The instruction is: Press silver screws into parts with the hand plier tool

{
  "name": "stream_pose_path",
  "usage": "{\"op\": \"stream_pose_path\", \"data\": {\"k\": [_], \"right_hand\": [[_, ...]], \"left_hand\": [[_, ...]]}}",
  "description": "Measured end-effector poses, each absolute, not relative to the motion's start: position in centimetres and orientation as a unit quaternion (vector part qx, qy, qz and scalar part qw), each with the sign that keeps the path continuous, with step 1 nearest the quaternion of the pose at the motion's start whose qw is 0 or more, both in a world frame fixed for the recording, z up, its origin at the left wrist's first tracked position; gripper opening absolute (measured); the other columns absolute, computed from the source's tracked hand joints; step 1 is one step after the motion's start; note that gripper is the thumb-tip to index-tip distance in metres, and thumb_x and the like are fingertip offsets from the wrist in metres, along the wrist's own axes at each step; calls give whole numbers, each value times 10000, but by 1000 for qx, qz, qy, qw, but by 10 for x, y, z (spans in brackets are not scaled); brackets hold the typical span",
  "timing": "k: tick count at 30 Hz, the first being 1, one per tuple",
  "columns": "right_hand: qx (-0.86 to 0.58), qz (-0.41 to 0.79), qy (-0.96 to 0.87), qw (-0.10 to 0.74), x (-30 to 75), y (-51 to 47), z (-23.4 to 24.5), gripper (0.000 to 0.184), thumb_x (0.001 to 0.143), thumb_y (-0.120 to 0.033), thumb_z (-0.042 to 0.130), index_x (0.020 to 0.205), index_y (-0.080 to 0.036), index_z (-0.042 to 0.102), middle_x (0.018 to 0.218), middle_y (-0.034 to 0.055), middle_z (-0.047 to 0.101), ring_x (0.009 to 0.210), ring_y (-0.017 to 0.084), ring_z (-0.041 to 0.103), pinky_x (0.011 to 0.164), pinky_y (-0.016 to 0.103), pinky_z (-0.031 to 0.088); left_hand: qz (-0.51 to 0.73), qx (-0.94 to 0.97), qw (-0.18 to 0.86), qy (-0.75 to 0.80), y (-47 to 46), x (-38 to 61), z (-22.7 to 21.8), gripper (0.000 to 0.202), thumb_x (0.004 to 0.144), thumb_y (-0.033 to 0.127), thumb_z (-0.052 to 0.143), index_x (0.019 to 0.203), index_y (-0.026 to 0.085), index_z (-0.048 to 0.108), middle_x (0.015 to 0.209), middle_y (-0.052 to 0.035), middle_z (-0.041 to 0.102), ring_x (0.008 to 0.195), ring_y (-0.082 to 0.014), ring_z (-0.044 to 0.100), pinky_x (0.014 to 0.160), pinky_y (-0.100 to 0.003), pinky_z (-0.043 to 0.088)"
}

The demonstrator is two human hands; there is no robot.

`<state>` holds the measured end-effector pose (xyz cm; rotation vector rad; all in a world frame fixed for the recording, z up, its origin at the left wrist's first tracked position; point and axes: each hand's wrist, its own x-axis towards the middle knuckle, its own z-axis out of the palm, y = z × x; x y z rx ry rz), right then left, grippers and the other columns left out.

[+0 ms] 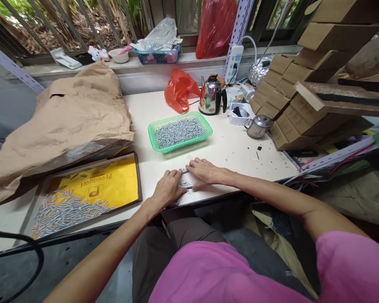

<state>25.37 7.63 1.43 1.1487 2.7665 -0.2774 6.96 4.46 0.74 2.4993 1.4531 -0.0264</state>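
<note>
At the table's front edge, my left hand (168, 186) and my right hand (205, 173) face each other over a small grey frame-like piece (186, 186). The fingers of both hands are closed on its two ends; its exact kind is too small and covered to tell. Just beyond them stands a green plastic basket (156, 148) full of small silvery metal pins or screws (181, 130). To the left of my left hand lies a shallow dark-edged tray (139, 179) with a yellow sheet (120, 181) and many similar metal pieces (66, 210) heaped toward its near side.
Crumpled brown paper (82, 105) covers the left of the table. Farther back are a red bag (180, 90), a steel kettle (211, 97), a white tray (239, 119) and a lidded pot (259, 127). Cardboard boxes (290, 113) pile up at the right.
</note>
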Motion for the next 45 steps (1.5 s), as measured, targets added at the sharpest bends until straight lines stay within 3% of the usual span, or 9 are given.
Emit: {"op": "stream_pose_path", "data": {"k": [9, 17, 22, 26, 30, 35, 38, 42, 45], "right_hand": [[397, -88, 913, 35, 251, 59, 0, 178, 907, -274, 582, 977, -118, 627, 967, 114, 609, 956, 218, 542, 791, 316, 390], [420, -72, 904, 9, 254, 52, -7, 188, 919, -292, 558, 954, -126, 639, 947, 87, 606, 907, 201, 533, 779, 300, 388], [379, -119, 918, -19, 268, 63, 6, 411, 871, -457, 603, 1124, -132, 612, 995, 96, 590, 943, 208, 525, 802, 306, 405], [395, -123, 910, -23, 269, 75, 5, 276, 948, -305, 503, 1130, -128, 611, 1011, 97, 602, 941, 183, 539, 795, 277, 388], [423, -49, 905, -10, 260, 93, -9, 155, 921, -227, 533, 887, -139, 656, 916, 83, 615, 882, 188, 519, 763, 288, 340], [439, -7, 898, -7, 241, 103, -6, 159, 917, -215, 525, 875, -143, 661, 894, 90, 618, 874, 207, 497, 738, 312, 309], [362, -19, 932, 22, 213, 83, 9, 177, 920, -188, 497, 895, -157, 669, 910, 92, 609, 870, 208, 477, 719, 318, 309], [172, -75, 981, 46, 175, 52, 19, 147, 905, -228, 538, 854, -195, 672, 931, 74, 592, 884, 205, 454, 707, 316, 319], [111, -52, 991, 55, 160, 47, 11, 108, 869, -200, 563, 812, -187, 655, 923, 81, 578, 899, 219, 449, 717, 328, 329]], "left_hand": [[-19, 872, 104, 477, 44, 75, 0, 213, 897, 320, 532, 1023, 177, 627, 971, -96, 608, 979, -255, 521, 768, -345, 444], [-15, 864, 92, 495, 39, 78, -1, 196, 907, 286, 511, 1021, 182, 633, 979, -94, 627, 975, -255, 530, 755, -342, 457], [16, 847, 87, 525, 25, 79, -4, 329, 863, 247, 578, 1186, 183, 560, 1163, -119, 604, 1107, -271, 526, 865, -384, 480], [107, 865, 85, 482, -1, 88, -24, 322, 885, 176, 532, 1206, 158, 555, 1402, -148, 480, 1348, -307, 380, 1058, -456, 379], [182, 868, 139, 440, -23, 100, -39, 385, 905, 330, 539, 1259, 179, 524, 1342, -135, 552, 1343, -307, 405, 1085, -505, 350], [222, 857, 143, 442, -32, 102, -46, 451, 890, 378, 558, 1271, 143, 504, 1336, -155, 550, 1350, -301, 397, 1125, -504, 292], [228, 857, 148, 437, -35, 102, -50, 518, 857, 398, 604, 1295, 147, 485, 1351, -168, 529, 1340, -320, 401, 1103, -510, 317], [221, 860, 155, 433, -53, 98, -48, 536, 817, 435, 649, 1248, 145, 520, 1251, -163, 591, 1197, -319, 533, 997, -472, 435], [242, 881, 132, 385, -75, 89, -37, 405, 866, 391, 599, 1190, 153, 555, 1227, -127, 608, 1181, -262, 543, 1005, -404, 444]]}}
